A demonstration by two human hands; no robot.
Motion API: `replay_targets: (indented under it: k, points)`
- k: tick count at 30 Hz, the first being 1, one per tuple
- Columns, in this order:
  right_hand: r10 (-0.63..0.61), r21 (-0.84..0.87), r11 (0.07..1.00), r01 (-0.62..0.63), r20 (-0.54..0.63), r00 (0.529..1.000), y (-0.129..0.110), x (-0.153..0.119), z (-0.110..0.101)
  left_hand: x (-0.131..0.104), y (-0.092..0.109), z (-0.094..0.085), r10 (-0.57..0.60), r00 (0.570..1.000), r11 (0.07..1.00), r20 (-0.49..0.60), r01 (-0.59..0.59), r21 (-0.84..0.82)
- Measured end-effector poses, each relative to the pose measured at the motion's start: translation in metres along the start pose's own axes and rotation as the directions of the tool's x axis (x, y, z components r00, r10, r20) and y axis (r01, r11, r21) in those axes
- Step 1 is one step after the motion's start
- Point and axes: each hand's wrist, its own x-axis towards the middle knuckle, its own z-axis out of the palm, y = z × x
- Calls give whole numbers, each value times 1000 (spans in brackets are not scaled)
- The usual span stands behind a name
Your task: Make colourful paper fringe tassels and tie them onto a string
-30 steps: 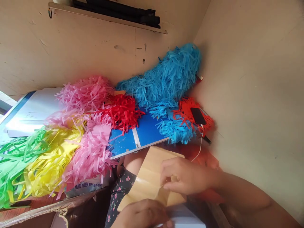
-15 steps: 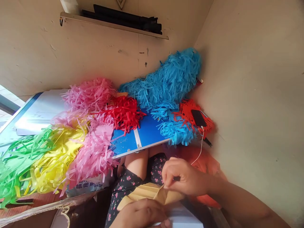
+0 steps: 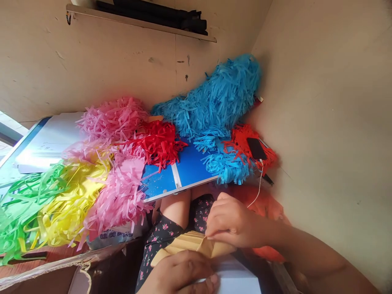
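Tan folded paper (image 3: pixel 177 245) with several parallel creases or layered edges lies over my lap. My left hand (image 3: pixel 183 273) grips its near edge, with the fingers on top and the thumb by a white sheet or stack (image 3: pixel 237 275). My right hand (image 3: pixel 228 222) is closed in a pinch on a raised fold of the tan paper, right of its middle. The fingertips of the right hand are partly hidden behind its knuckles. The underside of the paper is out of sight.
Ahead stands a blue folding table (image 3: pixel 196 167) bearing fringed paper in pink (image 3: pixel 122 179), yellow (image 3: pixel 75 200), green (image 3: pixel 33 200), red (image 3: pixel 161 143) and blue (image 3: pixel 214 98). A phone (image 3: pixel 256 148) with a white cable lies on orange fringe. An open cardboard box (image 3: pixel 55 267) is at lower left.
My right hand has turned slightly and moved a little left, still pinching the raised fold. My left hand stays on the paper. The camera view has shifted slightly.
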Motion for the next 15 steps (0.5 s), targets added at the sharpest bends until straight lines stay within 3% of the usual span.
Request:
replay_targets:
  k: [2, 7, 10, 13, 15]
  points:
    - [-63, -48, 997, 61, -28, 998, 2, -2, 1, 5, 2, -3, 40, 999, 999, -13, -40, 23]
    - [-132, -120, 985, 127, -33, 991, 6, -5, 2, 13, 1, -10, 220, 973, 955, 75, -231, 187]
    - [-142, -109, 985, 135, -60, 988, 9, -8, 4, 12, -2, -9, 244, 968, 942, 67, -253, 221]
    - [-109, 62, 992, 114, -82, 991, 14, -12, 8, 11, -1, -9, 213, 975, 943, 67, -223, 246]
    - [50, 339, 941, 13, -177, 983, 18, -15, 9, 12, 1, -11, 170, 984, 948, 59, -180, 264]
